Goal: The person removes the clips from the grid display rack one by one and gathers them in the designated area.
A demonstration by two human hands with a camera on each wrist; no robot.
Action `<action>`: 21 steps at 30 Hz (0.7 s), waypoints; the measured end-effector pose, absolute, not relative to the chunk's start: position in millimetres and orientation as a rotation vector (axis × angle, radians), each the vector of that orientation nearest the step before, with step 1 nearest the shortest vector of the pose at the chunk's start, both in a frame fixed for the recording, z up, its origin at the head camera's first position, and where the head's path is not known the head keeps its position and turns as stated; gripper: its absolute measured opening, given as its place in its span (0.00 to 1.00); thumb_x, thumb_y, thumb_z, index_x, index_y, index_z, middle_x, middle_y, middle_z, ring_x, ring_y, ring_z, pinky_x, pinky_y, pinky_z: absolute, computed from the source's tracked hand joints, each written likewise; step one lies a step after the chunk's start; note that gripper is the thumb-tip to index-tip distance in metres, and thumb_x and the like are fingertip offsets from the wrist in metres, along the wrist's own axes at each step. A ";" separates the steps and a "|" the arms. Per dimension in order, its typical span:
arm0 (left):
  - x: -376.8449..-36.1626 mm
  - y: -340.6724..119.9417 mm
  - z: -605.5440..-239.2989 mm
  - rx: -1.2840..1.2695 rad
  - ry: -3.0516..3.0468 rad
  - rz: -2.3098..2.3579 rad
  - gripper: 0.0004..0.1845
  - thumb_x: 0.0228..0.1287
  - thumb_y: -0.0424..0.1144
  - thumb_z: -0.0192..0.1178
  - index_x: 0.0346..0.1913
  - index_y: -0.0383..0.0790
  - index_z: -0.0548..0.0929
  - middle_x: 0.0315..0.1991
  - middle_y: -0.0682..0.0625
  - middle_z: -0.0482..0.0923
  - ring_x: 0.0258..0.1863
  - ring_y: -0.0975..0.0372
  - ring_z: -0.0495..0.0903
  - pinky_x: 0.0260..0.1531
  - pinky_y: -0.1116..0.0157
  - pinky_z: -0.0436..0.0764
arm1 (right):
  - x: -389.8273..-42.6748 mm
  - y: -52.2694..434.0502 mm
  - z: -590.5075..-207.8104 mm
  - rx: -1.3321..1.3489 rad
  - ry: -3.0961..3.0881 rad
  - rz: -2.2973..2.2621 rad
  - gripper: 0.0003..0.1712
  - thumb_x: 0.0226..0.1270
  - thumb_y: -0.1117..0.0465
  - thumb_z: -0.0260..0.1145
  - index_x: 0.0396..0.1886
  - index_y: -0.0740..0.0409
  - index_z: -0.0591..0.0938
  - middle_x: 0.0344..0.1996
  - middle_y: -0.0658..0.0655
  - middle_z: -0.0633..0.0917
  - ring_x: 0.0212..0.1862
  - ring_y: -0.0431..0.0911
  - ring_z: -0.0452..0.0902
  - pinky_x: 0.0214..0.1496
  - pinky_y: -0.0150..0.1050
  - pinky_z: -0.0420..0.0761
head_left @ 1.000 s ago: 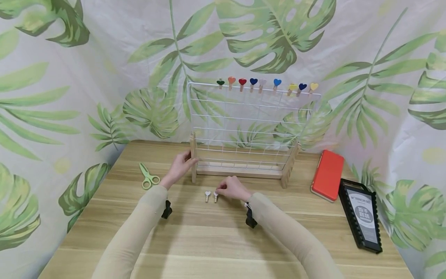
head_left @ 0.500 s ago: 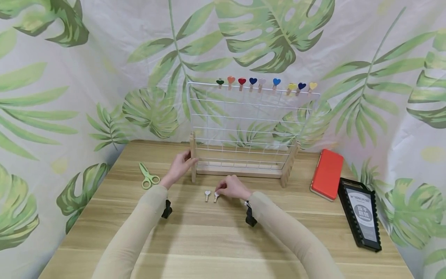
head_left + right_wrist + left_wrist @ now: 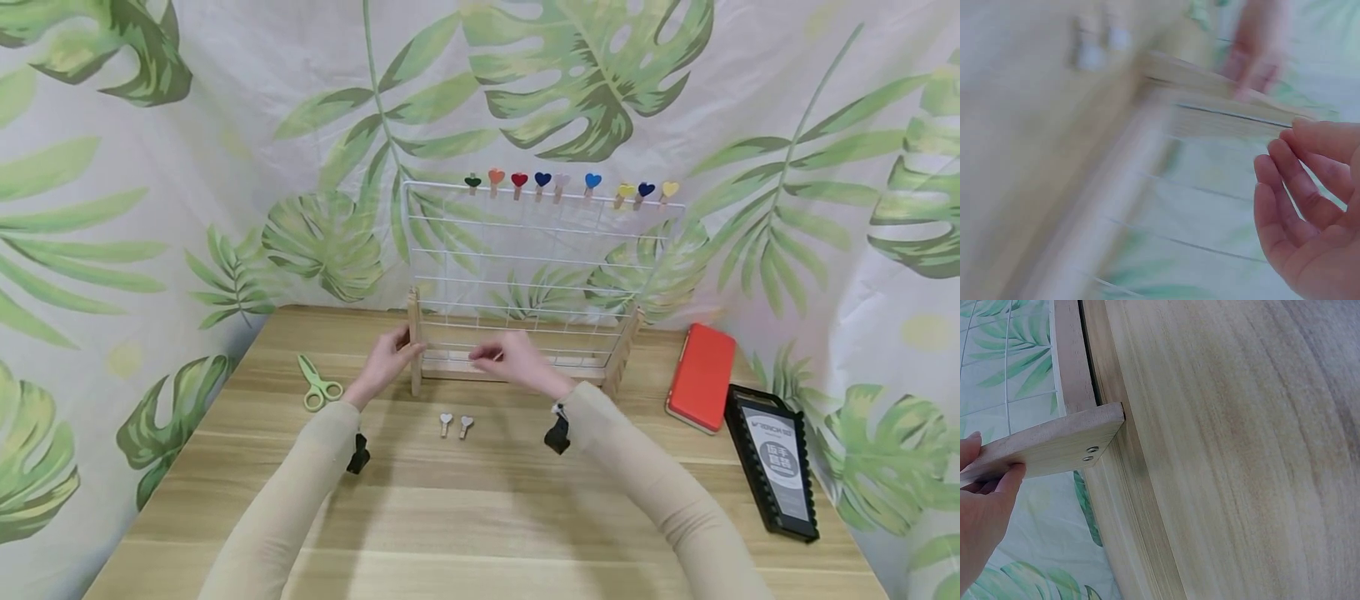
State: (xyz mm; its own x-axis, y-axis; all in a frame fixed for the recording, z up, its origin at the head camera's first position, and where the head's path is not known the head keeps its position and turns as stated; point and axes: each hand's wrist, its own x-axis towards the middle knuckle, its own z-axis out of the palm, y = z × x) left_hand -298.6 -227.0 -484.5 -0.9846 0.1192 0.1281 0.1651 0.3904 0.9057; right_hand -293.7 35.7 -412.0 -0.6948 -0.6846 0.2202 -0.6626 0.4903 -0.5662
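Note:
My left hand (image 3: 388,358) grips the left wooden upright (image 3: 1054,440) of a rack with a white wire grid, thumb on one face and fingers on the other in the left wrist view. My right hand (image 3: 513,358) hovers in front of the grid's lower part. Its fingers are loosely bent and hold nothing in the right wrist view, the thumb near the index fingertip. Two small clothespins with white hearts, the left one (image 3: 446,425) and the right one (image 3: 466,427), lie side by side on the table before the rack. Several clothespins with coloured hearts, including a red one (image 3: 519,180), line its top wire.
Light green scissors (image 3: 318,385) lie left of my left hand. On the right are a red case (image 3: 701,377) and a black holder (image 3: 772,462) with a printed label. A leaf-patterned cloth (image 3: 322,108) hangs behind the wooden table (image 3: 450,517).
My right hand has let go of the right white-heart clothespin and risen away toward the grid. That clothespin lies slightly tilted. The left hand stays on the upright.

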 end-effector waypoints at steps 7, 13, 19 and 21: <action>-296.0 -227.0 -484.4 -0.248 -2.585 -1.710 0.27 0.74 0.33 0.54 0.70 0.23 0.64 0.66 0.26 0.69 0.69 0.39 0.69 0.68 0.46 0.73 | -298.1 45.4 -318.3 -1.315 2.814 -1.109 0.10 0.66 0.63 0.68 0.45 0.62 0.87 0.41 0.60 0.90 0.41 0.48 0.86 0.47 0.35 0.87; -292.4 -225.5 -478.9 -0.255 -2.592 -1.715 0.28 0.75 0.32 0.53 0.71 0.21 0.61 0.68 0.24 0.65 0.71 0.38 0.65 0.69 0.44 0.70 | -303.3 46.4 -240.0 -1.609 2.925 -1.239 0.09 0.64 0.65 0.70 0.43 0.64 0.87 0.40 0.61 0.90 0.41 0.49 0.85 0.48 0.41 0.86; -277.2 -219.0 -452.3 -0.266 -2.618 -1.709 0.28 0.74 0.30 0.52 0.70 0.19 0.61 0.67 0.23 0.65 0.71 0.37 0.65 0.69 0.45 0.71 | -314.5 41.0 -194.9 -1.711 3.063 -1.154 0.09 0.66 0.63 0.70 0.43 0.62 0.88 0.39 0.59 0.88 0.42 0.47 0.82 0.44 0.40 0.83; -275.0 -218.0 -448.7 -0.260 -2.622 -1.701 0.27 0.74 0.31 0.53 0.70 0.19 0.62 0.67 0.23 0.66 0.70 0.37 0.66 0.68 0.46 0.71 | -319.4 38.4 -188.0 -1.683 3.071 -1.063 0.10 0.67 0.61 0.69 0.44 0.61 0.87 0.41 0.59 0.87 0.44 0.47 0.81 0.43 0.38 0.82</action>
